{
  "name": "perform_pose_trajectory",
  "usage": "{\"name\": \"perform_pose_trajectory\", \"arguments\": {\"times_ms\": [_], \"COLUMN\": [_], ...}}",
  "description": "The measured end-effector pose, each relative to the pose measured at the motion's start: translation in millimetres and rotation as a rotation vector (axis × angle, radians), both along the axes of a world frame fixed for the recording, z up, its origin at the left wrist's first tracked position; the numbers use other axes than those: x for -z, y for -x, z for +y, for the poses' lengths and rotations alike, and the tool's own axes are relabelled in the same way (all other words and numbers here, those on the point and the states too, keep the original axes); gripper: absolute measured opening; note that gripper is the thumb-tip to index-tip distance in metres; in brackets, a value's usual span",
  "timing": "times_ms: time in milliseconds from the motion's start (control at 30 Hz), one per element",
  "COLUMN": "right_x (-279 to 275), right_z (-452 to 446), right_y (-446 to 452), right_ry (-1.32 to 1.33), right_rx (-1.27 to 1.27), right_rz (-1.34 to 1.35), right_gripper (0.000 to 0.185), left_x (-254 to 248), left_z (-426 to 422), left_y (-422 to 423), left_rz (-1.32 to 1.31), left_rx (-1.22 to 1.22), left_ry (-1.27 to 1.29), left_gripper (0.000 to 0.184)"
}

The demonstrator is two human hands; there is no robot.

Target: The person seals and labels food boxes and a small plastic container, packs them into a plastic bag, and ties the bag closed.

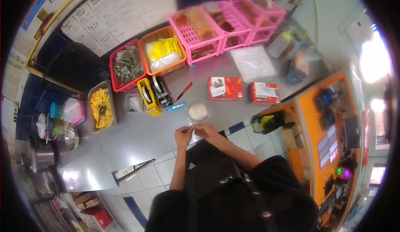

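My left hand [183, 136] and my right hand [205, 132] meet at the counter's front edge, fingertips pinched close together. Between them is something small, pale and see-through, too small to make out. Just beyond the fingers stands a clear round container [198, 111] with a white content. A light blue packet [176, 106] lies left of the container, and a red and black pen [184, 91] lies behind it. Further left are a yellow tape dispenser [148, 97] and a black one [162, 91].
On the steel counter [137, 138] are a metal tray of yellow food [101, 108], a red basket [128, 65], an orange basket [163, 51], a pink rack [200, 44], two red boxes [225, 88], plastic bags [253, 63] and squeeze bottles [280, 43].
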State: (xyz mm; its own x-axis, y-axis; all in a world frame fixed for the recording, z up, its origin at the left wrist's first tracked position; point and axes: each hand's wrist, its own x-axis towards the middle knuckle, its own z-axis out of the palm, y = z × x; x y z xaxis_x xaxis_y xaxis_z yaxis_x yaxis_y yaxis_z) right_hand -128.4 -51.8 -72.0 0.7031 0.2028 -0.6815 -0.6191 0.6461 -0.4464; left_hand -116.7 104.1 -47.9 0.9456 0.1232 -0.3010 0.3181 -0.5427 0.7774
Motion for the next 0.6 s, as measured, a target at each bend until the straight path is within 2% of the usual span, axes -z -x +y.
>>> {"name": "perform_pose_trajectory", "arguments": {"times_ms": [67,100,167,233,267,333,400,467,533,567,600], "right_x": [-7,-12,-24,-39,-50,-93,-92,-89,-124,-120,-109], "right_z": [-2,-3,-9,-19,-25,-42,-65,-95,-114,-124,-135], "right_y": [1,2,4,5,7,-7,-24,-63,-100,-111,-121], "right_ry": [0.009,0.031,0.057,0.232,0.231,0.744,1.247,1.283,1.569,1.571,1.637], "right_rx": [-0.019,-0.015,-0.012,-0.188,-0.194,-0.533,-0.29,0.052,0.107,0.111,-0.012], "right_rz": [0.031,0.036,0.039,-0.086,-0.089,-0.156,-0.454,-0.541,-0.478,-0.483,-0.514], "right_gripper": [0.023,0.022,0.021,0.021,0.021,0.021,0.018,0.024,0.037,0.037,0.041], "left_x": [17,15,12,14,16,10,15,11,-1,-11,-16], "left_z": [0,-1,-4,-7,-7,-11,-15,-18,-19,-20,-20], "left_y": [2,1,1,3,4,5,8,11,13,14,12], "left_rz": [-0.06,-0.061,0.152,0.203,0.256,0.295,0.372,0.37,0.364,0.37,0.371], "left_rx": [0.033,0.035,-0.017,-0.021,-0.027,-0.061,-0.084,-0.081,-0.068,-0.111,-0.153], "left_ry": [0.381,0.383,0.641,0.684,0.722,0.786,0.834,0.875,0.912,0.834,0.757], "left_gripper": [0.029,0.029,0.024,0.024,0.024,0.026,0.029,0.03,0.03,0.029,0.029]}}
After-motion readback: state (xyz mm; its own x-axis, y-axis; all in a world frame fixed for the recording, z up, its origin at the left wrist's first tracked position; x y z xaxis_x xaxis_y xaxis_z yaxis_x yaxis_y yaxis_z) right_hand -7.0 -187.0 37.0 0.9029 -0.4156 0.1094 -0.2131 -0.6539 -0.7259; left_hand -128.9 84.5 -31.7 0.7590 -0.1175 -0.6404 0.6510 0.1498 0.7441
